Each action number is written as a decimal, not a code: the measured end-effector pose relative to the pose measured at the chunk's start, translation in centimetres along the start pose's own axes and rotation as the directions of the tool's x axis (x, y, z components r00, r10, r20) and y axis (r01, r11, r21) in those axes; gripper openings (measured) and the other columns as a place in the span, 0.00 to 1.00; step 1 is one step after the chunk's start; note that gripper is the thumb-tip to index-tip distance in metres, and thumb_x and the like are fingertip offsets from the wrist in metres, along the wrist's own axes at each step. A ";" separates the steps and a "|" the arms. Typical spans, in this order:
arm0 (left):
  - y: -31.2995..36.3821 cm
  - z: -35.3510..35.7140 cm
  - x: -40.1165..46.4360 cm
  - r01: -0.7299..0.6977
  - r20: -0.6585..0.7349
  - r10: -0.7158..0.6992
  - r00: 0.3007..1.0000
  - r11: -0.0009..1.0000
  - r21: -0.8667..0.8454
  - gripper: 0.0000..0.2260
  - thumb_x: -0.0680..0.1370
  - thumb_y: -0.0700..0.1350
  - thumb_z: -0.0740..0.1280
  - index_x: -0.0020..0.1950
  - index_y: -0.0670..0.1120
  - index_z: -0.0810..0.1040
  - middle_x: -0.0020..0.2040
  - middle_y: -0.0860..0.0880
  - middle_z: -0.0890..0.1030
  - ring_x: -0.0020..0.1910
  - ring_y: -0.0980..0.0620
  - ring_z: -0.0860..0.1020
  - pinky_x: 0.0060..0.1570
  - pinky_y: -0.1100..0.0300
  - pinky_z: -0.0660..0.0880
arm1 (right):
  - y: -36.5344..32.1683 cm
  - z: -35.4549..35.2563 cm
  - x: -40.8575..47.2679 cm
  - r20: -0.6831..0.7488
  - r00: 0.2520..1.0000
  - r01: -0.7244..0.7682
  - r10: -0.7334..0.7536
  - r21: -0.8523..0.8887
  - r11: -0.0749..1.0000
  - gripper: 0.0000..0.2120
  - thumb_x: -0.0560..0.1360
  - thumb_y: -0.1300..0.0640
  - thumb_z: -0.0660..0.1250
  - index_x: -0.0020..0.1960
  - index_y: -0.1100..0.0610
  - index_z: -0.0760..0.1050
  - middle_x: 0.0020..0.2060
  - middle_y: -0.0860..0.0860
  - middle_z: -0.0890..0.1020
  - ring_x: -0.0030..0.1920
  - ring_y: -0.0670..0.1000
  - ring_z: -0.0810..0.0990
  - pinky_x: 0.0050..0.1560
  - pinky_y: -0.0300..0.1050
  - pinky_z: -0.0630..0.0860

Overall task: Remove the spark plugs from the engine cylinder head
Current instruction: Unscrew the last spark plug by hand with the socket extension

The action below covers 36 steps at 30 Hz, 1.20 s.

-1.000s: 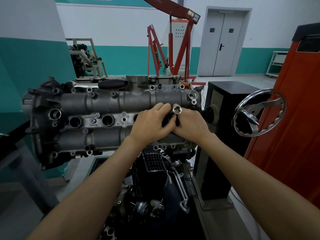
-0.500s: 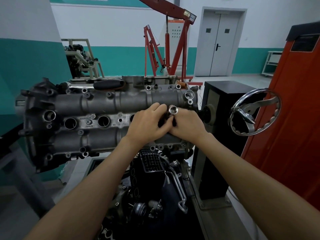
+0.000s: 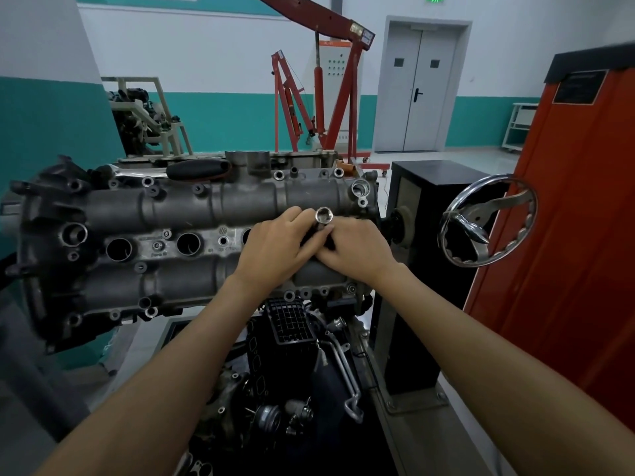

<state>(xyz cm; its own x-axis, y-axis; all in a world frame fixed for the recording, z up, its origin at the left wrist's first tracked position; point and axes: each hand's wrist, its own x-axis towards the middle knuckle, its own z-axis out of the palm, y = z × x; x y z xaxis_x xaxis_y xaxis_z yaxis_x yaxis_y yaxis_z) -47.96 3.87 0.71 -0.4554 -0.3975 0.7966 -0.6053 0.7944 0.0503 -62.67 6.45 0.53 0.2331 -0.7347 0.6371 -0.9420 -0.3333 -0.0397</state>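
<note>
The grey engine cylinder head lies across the stand in front of me, with open spark plug wells in a row along its middle. Over the rightmost well, my left hand and my right hand meet around a chrome socket whose open end points up at me. Both hands have fingers curled round the socket's shaft. The well below and any spark plug are hidden by my hands.
A chrome handwheel sticks out from the black stand column on the right, beside an orange cabinet. A red engine crane stands behind. Black engine parts hang below the head.
My hands and the socket keep their hold and place on the head; the view has shifted a little, nothing else visibly moved.
</note>
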 end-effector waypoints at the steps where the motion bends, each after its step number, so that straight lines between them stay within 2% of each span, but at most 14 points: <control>1: -0.1 0.0 0.0 0.005 -0.001 -0.005 1.000 1.000 0.001 0.21 0.76 0.58 0.55 0.38 0.41 0.73 0.32 0.46 0.74 0.27 0.46 0.73 0.25 0.60 0.62 | -0.1 0.0 -0.1 -0.012 1.000 -0.005 0.005 0.026 1.000 0.11 0.73 0.50 0.62 0.42 0.58 0.69 0.31 0.50 0.76 0.31 0.52 0.75 0.30 0.43 0.66; 4: -0.1 0.0 -0.1 0.013 0.016 -0.013 1.000 0.999 -0.029 0.23 0.75 0.60 0.55 0.37 0.41 0.73 0.32 0.47 0.75 0.28 0.47 0.73 0.25 0.56 0.67 | -0.2 -0.1 -0.1 -0.039 0.999 -0.012 0.016 0.080 0.997 0.12 0.71 0.50 0.63 0.40 0.55 0.63 0.28 0.47 0.71 0.28 0.50 0.71 0.29 0.42 0.62; 6: 0.0 -0.2 -0.1 -0.015 0.004 0.016 1.000 0.999 -0.050 0.22 0.75 0.58 0.55 0.37 0.40 0.72 0.32 0.47 0.74 0.28 0.47 0.73 0.25 0.56 0.67 | -0.2 -0.1 -0.1 -0.030 1.000 -0.007 0.008 0.058 0.998 0.12 0.70 0.46 0.56 0.36 0.55 0.65 0.27 0.47 0.71 0.28 0.51 0.71 0.30 0.41 0.60; 8: 0.1 -0.3 -0.1 -0.031 -0.002 0.030 1.000 0.997 -0.066 0.18 0.74 0.55 0.56 0.38 0.40 0.71 0.32 0.47 0.74 0.28 0.46 0.72 0.26 0.58 0.64 | -0.2 -0.2 -0.1 -0.046 0.999 0.012 -0.010 0.047 0.999 0.14 0.68 0.44 0.50 0.33 0.53 0.64 0.25 0.46 0.68 0.27 0.48 0.66 0.30 0.40 0.59; 12: 0.3 -0.3 0.0 -0.010 -0.002 0.010 1.000 0.998 -0.056 0.15 0.74 0.53 0.55 0.39 0.42 0.69 0.33 0.47 0.73 0.27 0.44 0.72 0.27 0.59 0.63 | -0.2 -0.3 0.0 -0.022 1.000 -0.001 0.002 0.055 0.998 0.24 0.68 0.42 0.46 0.35 0.57 0.73 0.29 0.53 0.77 0.29 0.48 0.66 0.31 0.42 0.61; 14: 0.3 -0.3 -0.1 -0.014 0.001 0.014 1.000 0.999 -0.044 0.16 0.75 0.54 0.54 0.40 0.41 0.70 0.33 0.46 0.74 0.27 0.44 0.73 0.27 0.59 0.63 | -0.3 -0.4 0.0 -0.018 1.000 0.004 -0.004 0.036 0.999 0.24 0.70 0.43 0.48 0.37 0.59 0.75 0.31 0.54 0.79 0.29 0.49 0.69 0.31 0.43 0.62; 17: 0.2 -0.2 -0.1 -0.015 0.002 0.015 1.000 0.999 -0.029 0.20 0.76 0.56 0.54 0.39 0.40 0.72 0.33 0.46 0.74 0.27 0.44 0.73 0.27 0.59 0.61 | -0.1 -0.3 0.0 -0.023 1.000 0.007 -0.006 0.020 1.000 0.14 0.74 0.52 0.60 0.38 0.61 0.76 0.32 0.57 0.80 0.32 0.57 0.77 0.32 0.44 0.64; 18: 0.2 -0.2 -0.1 -0.013 0.004 0.014 1.000 1.000 -0.025 0.21 0.76 0.57 0.53 0.40 0.40 0.73 0.33 0.46 0.74 0.28 0.44 0.73 0.27 0.59 0.62 | -0.1 -0.4 0.0 -0.023 1.000 0.005 -0.004 0.024 1.000 0.12 0.74 0.54 0.61 0.38 0.61 0.76 0.32 0.58 0.80 0.33 0.59 0.78 0.32 0.44 0.64; 21: 0.1 -0.3 -0.1 0.010 0.019 -0.010 1.000 1.000 -0.027 0.24 0.75 0.60 0.52 0.42 0.40 0.75 0.36 0.45 0.76 0.32 0.44 0.75 0.27 0.53 0.69 | -0.3 -0.4 -0.2 -0.038 0.999 0.016 -0.015 0.037 0.999 0.11 0.72 0.55 0.62 0.36 0.62 0.75 0.30 0.58 0.79 0.31 0.59 0.77 0.31 0.44 0.64; 23: 0.1 -0.3 -0.1 0.001 0.015 0.000 1.000 0.999 -0.038 0.25 0.75 0.60 0.52 0.42 0.40 0.75 0.36 0.46 0.76 0.32 0.45 0.75 0.28 0.51 0.71 | -0.3 -0.5 -0.2 -0.027 0.999 0.023 -0.022 0.047 0.999 0.09 0.72 0.56 0.64 0.39 0.61 0.76 0.31 0.56 0.79 0.32 0.58 0.77 0.31 0.44 0.66; 29: 0.3 -0.2 -0.1 -0.020 -0.009 0.020 1.000 0.999 -0.049 0.18 0.75 0.54 0.55 0.40 0.40 0.72 0.33 0.46 0.75 0.28 0.43 0.74 0.27 0.60 0.61 | -0.2 -0.2 0.1 -0.010 0.999 -0.032 0.032 0.043 0.999 0.11 0.73 0.51 0.63 0.45 0.60 0.69 0.31 0.49 0.75 0.31 0.52 0.76 0.30 0.45 0.69; 32: 0.1 0.0 -0.1 -0.017 0.005 0.017 1.000 1.000 -0.018 0.21 0.77 0.56 0.54 0.39 0.41 0.74 0.33 0.46 0.76 0.29 0.45 0.75 0.28 0.60 0.62 | -0.2 -0.1 0.0 -0.016 1.000 -0.023 0.024 0.041 0.999 0.12 0.73 0.49 0.64 0.38 0.55 0.66 0.31 0.51 0.79 0.32 0.52 0.77 0.30 0.42 0.63; 34: 0.0 0.0 0.0 -0.005 0.022 0.005 1.000 1.000 -0.001 0.24 0.77 0.59 0.52 0.39 0.41 0.76 0.33 0.47 0.77 0.30 0.46 0.76 0.28 0.59 0.64 | -0.2 -0.2 -0.1 -0.045 0.999 -0.005 0.008 0.058 0.998 0.10 0.73 0.52 0.65 0.35 0.53 0.69 0.29 0.54 0.79 0.32 0.54 0.77 0.31 0.41 0.60; 36: 0.0 -0.1 0.0 0.001 0.026 -0.001 1.000 1.000 0.001 0.26 0.76 0.61 0.51 0.40 0.41 0.77 0.33 0.46 0.78 0.31 0.46 0.76 0.28 0.57 0.67 | -0.3 -0.3 -0.2 -0.055 0.999 0.003 -0.001 0.041 0.999 0.09 0.73 0.55 0.63 0.37 0.59 0.75 0.30 0.57 0.80 0.32 0.58 0.78 0.31 0.42 0.62</control>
<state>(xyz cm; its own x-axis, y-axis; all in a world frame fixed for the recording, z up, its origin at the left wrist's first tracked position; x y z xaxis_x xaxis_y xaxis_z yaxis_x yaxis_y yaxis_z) -47.88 3.91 0.74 -0.4716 -0.4101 0.7806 -0.6064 0.7936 0.0505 -62.53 6.83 0.66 0.2202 -0.7010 0.6783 -0.9305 -0.3595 -0.0695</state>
